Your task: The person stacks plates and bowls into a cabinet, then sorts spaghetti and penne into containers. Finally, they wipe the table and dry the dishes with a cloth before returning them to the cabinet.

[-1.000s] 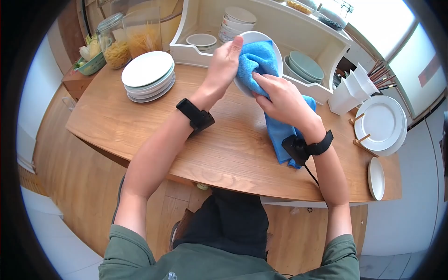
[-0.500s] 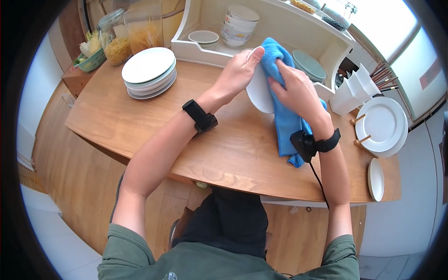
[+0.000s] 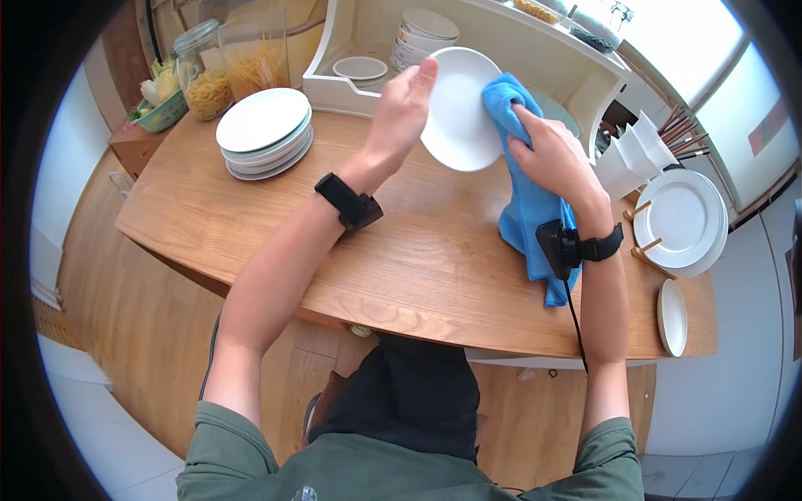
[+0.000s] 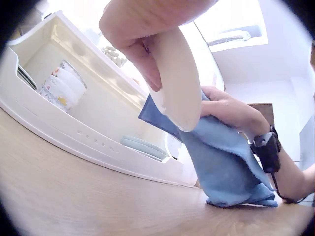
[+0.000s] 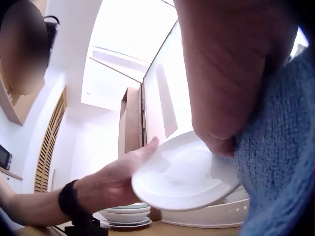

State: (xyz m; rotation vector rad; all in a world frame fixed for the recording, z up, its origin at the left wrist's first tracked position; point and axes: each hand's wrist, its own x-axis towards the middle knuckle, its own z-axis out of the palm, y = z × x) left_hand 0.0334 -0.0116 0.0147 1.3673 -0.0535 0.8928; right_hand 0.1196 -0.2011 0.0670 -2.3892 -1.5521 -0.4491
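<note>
My left hand (image 3: 399, 113) grips a white plate (image 3: 461, 108) by its left rim, thumb over the edge, and holds it tilted above the table. In the left wrist view the plate (image 4: 178, 81) shows nearly edge-on, with fingers behind it. A blue cloth (image 3: 526, 179) is pinched in my right hand (image 3: 555, 159), bunched at the plate's right rim and hanging down to the tabletop. The right wrist view shows the plate's face (image 5: 184, 172) turned up, with the cloth (image 5: 280, 142) close on its right.
A stack of plates (image 3: 264, 125) stands at the left of the wooden table (image 3: 393, 275). Behind is a cream shelf (image 3: 342, 96) with bowls (image 3: 426, 37). On the right are a plate rack with white plates (image 3: 681, 219), a chopstick holder (image 3: 631, 159) and a shallow dish (image 3: 672, 317).
The cloth first covered the plate's face, then wrapped its right rim as the plate turned. Now the right hand has drawn the cloth rightward, and the plate's face shows bare.
</note>
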